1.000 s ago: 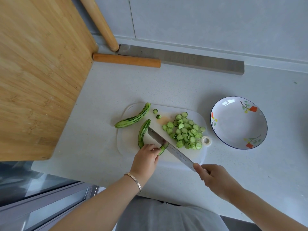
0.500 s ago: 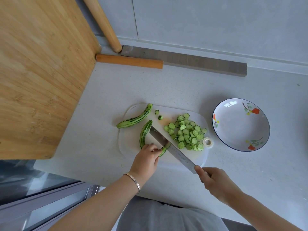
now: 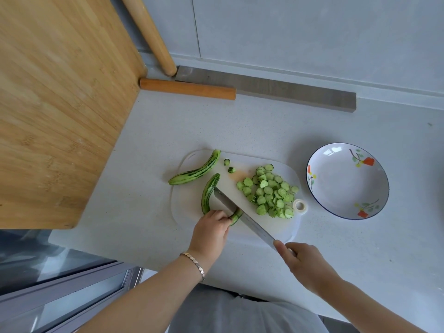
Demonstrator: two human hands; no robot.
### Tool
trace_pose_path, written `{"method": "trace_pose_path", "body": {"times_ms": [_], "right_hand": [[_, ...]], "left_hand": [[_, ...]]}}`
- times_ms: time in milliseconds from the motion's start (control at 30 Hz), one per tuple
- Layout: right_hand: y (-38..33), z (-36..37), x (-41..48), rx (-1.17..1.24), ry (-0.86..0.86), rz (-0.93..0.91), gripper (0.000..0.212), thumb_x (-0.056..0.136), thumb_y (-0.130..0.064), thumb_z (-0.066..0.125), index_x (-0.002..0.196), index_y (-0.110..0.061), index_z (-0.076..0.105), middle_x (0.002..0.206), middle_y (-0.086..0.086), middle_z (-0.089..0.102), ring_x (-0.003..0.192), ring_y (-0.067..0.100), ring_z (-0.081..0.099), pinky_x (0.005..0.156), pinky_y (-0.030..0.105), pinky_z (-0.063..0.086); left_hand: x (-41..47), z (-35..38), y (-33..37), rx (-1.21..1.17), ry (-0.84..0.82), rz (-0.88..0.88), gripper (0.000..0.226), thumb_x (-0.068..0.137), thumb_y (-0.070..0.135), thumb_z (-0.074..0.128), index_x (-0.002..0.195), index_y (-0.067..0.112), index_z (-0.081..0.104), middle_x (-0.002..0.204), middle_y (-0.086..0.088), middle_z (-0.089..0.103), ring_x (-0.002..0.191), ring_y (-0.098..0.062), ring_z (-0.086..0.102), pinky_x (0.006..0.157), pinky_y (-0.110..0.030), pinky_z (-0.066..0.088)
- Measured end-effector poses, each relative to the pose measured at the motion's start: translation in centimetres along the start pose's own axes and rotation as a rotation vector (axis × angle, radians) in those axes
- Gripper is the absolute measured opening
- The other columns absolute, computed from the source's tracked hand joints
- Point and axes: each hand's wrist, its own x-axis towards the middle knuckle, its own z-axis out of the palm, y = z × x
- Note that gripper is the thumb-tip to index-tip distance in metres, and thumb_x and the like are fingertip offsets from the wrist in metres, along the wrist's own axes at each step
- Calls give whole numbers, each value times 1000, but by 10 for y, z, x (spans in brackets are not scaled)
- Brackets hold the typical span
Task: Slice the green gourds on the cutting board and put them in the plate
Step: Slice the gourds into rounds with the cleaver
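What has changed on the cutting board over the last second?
Nothing has visibly moved. The left hand still pins the gourd, the right hand still grips the knife laid across it; the slices stay piled on the board and the plate stays empty.

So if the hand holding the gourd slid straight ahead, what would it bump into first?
Probably the knife: its blade crosses the gourd right in front of the fingertips of the left hand, though the exact gap is unclear.
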Motion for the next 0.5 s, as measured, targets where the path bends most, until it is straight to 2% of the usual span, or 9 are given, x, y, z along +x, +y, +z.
{"method": "trace_pose_path", "body": {"times_ms": [167, 300, 500], "right_hand": [[2, -9, -2, 149, 3, 69, 51, 90, -55, 41, 65, -11, 39, 52, -1, 34, 47, 13, 29, 52, 25, 29], [-1, -21, -6, 104, -8, 31, 52, 89, -57, 41, 64, -11, 41, 51, -2, 37, 48, 13, 33, 54, 25, 32], [-9, -29, -4, 18, -25, 15, 52, 89, -57, 40, 64, -11, 38, 55, 0, 33, 51, 16, 29, 55, 25, 28]], "left_hand": [[9, 5, 8, -25, 12, -19, 24, 51, -3, 85, 67, 9, 72, 71, 1, 65, 62, -19, 62, 48, -18, 49], [13, 3, 12, -6, 6, 6, 25, 47, -3, 86, 61, 9, 70, 67, 2, 64, 57, -18, 60, 45, -16, 44], [14, 4, 8, 46, 17, 44, 27, 43, -7, 84, 59, 8, 69, 63, 0, 62, 55, -21, 58, 46, -20, 44]]}}
